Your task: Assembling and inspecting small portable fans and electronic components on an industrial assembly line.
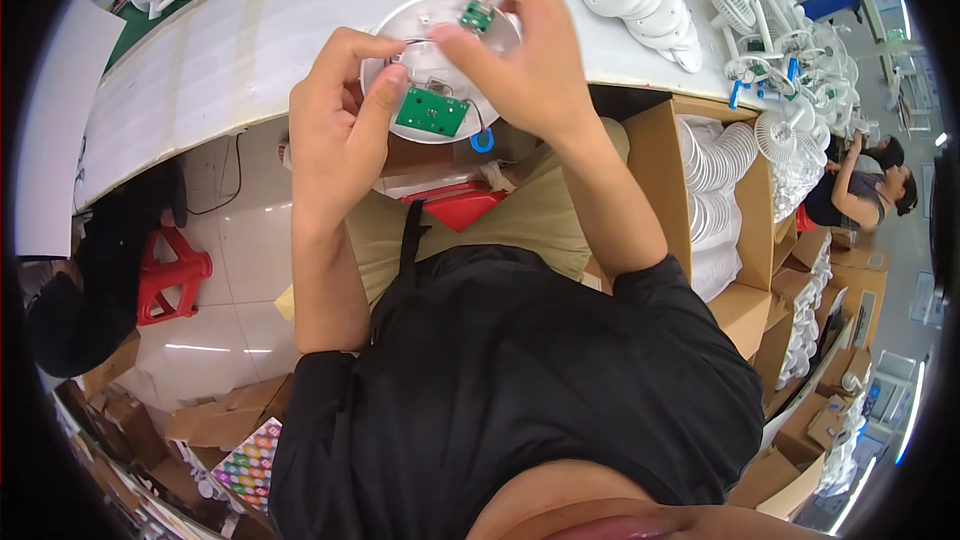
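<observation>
A round white plastic fan base (485, 65) is tilted toward me above the table's near edge, its hollow inside showing. My left hand (345, 115) grips its left rim, with thumb and index finger over the inside beside a thin dark wire. My right hand (530, 55) is at the right rim. Its thumb reaches over the inside, and its blurred fingers stretch apart from the thumb above the far rim. A green circuit board (432, 112) lies at the base's near side; a smaller green board (477, 16) sits at the far side. A blue round part (482, 141) hangs from a wire below.
White round plates (640, 0) lie stacked on the white table (270, 35). White fans (765, 25) crowd its right end. To my right, a cardboard box (655, 155) holds white ring-shaped parts (718, 155). A red stool (172, 275) stands left; another person (865, 185) sits far right.
</observation>
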Tool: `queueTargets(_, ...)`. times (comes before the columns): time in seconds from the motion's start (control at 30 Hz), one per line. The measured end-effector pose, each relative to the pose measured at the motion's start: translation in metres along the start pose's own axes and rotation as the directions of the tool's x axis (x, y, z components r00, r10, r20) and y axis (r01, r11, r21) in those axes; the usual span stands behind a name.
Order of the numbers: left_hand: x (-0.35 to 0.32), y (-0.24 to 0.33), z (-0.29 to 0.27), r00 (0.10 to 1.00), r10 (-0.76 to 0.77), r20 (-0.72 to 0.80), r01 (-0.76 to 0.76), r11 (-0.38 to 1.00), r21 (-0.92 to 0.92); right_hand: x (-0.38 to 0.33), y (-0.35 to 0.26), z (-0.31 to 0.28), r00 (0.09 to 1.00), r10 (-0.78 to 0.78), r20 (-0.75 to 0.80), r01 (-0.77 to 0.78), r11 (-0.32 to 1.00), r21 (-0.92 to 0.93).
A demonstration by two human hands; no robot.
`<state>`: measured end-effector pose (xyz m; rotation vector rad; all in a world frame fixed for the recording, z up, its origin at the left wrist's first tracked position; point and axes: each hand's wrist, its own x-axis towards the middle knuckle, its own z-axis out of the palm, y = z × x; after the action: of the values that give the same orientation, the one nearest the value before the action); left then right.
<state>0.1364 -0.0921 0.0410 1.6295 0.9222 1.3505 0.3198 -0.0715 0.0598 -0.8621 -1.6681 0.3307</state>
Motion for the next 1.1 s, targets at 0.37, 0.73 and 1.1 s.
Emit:
queueTargets(0.37, -0.016, -0.003, 0.029, 0.933, 0.055, -0.357, -0.051, 0.998, 0.021, -0.071, -0.023, -0.005, 0.513, 0.743, 0.429, -0.645, 0.003, 0.765)
queueTargets(0.73, -0.015, 0.017, 0.026, 0.96, 0.01, -0.28, 0.035, 0.987, 0.155, -0.046, -0.023, -0.007, 0.939, 0.242, -0.243, -0.123, 0.899, 0.421)
queueTargets(1.1, -0.004, 0.007, 0.012, 0.953, -0.005, -0.303, 0.034, 0.995, 0.091, -0.008, -0.013, -0.009, 0.999, 0.011, 0.044, -0.004, 0.988, -0.157)
